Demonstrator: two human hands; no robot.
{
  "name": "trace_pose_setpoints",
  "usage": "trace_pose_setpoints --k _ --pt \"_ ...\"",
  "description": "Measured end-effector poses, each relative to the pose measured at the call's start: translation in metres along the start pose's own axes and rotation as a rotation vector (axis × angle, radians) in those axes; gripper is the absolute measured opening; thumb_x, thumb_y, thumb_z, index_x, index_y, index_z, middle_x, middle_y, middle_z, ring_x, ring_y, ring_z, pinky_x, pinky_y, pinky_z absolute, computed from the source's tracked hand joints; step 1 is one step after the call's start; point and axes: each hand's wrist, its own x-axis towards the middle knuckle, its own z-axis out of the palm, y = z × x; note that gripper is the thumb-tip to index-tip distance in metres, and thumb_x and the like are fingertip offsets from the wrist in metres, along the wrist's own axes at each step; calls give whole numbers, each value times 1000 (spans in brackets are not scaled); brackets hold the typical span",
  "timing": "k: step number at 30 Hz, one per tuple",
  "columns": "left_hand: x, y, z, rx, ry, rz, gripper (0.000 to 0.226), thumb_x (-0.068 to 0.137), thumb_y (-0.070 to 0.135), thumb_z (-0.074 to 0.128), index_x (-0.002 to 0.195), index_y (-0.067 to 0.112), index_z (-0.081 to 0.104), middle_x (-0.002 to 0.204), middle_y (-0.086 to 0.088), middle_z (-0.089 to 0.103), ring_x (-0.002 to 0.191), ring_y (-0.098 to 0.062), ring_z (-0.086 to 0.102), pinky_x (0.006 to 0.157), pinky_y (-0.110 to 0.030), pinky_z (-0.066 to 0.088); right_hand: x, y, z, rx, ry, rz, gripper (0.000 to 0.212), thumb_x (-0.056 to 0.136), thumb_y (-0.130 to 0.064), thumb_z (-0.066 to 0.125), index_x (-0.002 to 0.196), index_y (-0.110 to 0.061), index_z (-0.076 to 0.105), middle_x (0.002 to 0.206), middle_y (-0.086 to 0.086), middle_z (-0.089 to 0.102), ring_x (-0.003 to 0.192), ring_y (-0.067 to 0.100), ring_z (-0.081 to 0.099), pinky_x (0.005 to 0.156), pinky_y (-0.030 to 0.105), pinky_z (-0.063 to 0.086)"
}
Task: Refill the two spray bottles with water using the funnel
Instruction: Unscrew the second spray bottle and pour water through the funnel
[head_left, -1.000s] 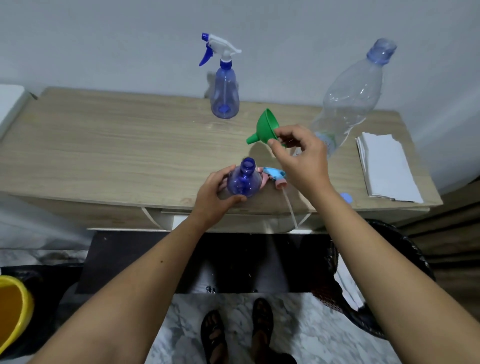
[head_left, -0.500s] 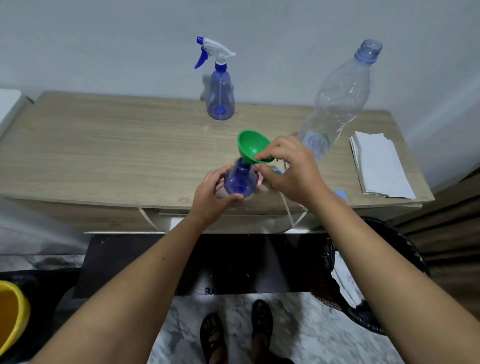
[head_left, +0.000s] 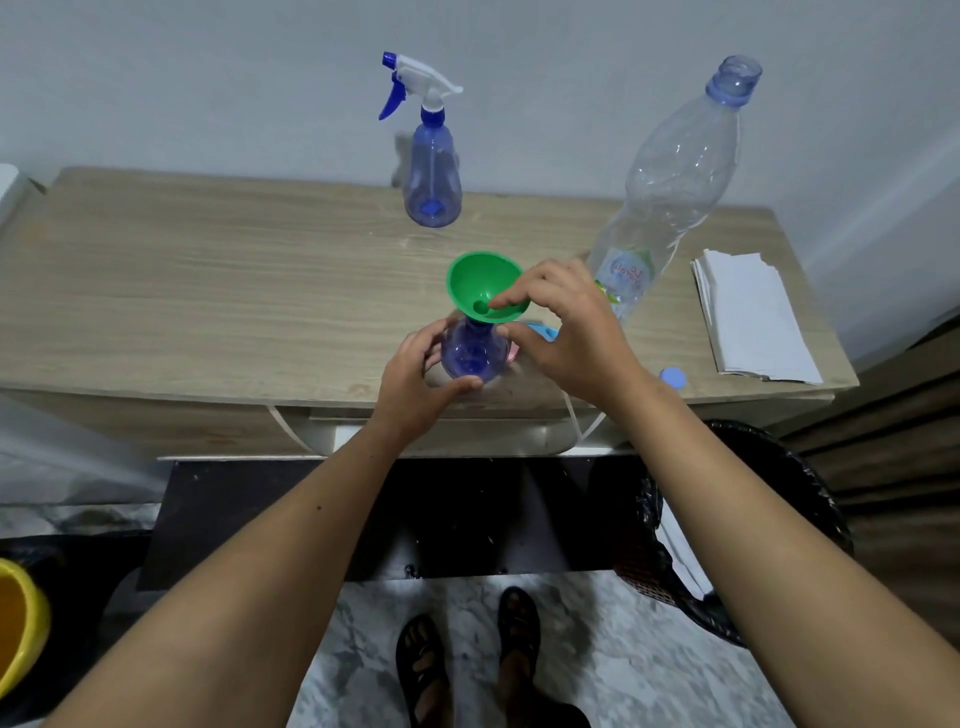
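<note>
With the left hand (head_left: 415, 379) wrapped around the open spray bottle (head_left: 474, 351) at the table's (head_left: 208, 291) front edge and the right hand (head_left: 566, 332) pinching the funnel's (head_left: 485, 286) rim, a tilted funnel could spill water.

Green funnel (head_left: 480, 288) upright in open blue btl (head_left: 474, 353); capped spray btl (head_left: 431, 176) + water btl (head_left: 660, 192) behind.

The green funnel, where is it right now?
The funnel sits in the neck of the open spray bottle near the table's front edge, between the left hand and right hand.
</note>
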Motion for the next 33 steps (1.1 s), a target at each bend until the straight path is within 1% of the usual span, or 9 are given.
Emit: trace_pose_setpoints --k 3,9,16,20,24,26,28,31,33 --pt "0 1 1 -14 5 -3 98 68 41 95 152 13 51 143 -5 60 131 -13 63 109 -37 55 -1 -3 -3 13 29 15 24 85 -14 84 108 -17 78 103 0 69 104 29 61 96 24 37" --pt "1 1 1 -16 6 -27 100 66 37 97 152 11 51 143 -4 61 130 -14 63 109 -35 55 -11 -2 -13 29 142 124 28 83 -17 85 110 -14 77 107 3 66 101 18 61 90 29 48" --pt "2 -2 2 -54 8 -60 94 68 23 100 149 22 53 143 0 62 130 -12 63 109 -30 54 -25 11 -25 49 480 413 37 81 -26 86 113 -16 69 115 11 59 102 11 58 89 20 48" --pt "2 -3 3 -56 4 -42 92 69 28 99 149 25 53 144 1 62 130 -11 63 108 -28 53 -24 28 -23 27 639 568 64 74 -32 90 124 -10 56 125 7 49 113 24 54 97 33 49" --pt "1 1 5 -53 14 -31 89 70 27 99 145 34 52 144 2 62 128 -6 63 105 -23 53 -14 46 -12 61 709 685 95 61 -37 96 138 -10 45 138 8 41 133 30 40 115 48 38" --pt "2 0 5 -62 14 -33 89 70 28 99 145 34 53 145 2 62 128 -8 63 106 -26 53 -10 53 -8 128 688 717 109 60 -37 98 147 -11 38 149 10 39 141 28 36 121 44 33" --pt "2 -2 5 -64 9 -32 90 69 31 99 147 32 53 145 2 62 129 -9 63 107 -28 53 -5 58 -5 212 659 720 114 64 -33 99 153 -14 32 156 10 37 144 25 38 120 33 33" --pt "2 -4 4 -77 8 -24 91 67 37 99 146 34 53 146 3 62 130 -10 63 109 -29 52 0 64 -3 288 662 733 108 70 -33 97 155 -23 31 157 1 42 140 20 48 110 29 43" --pt "3 -5 4 -74 7 -14 89 67 39 98 145 37 54 145 3 62 130 -12 63 109 -30 52 -1 65 -2 292 669 736 103 73 -36 95 155 -26 33 156 -1 46 139 16 50 109 27 44"
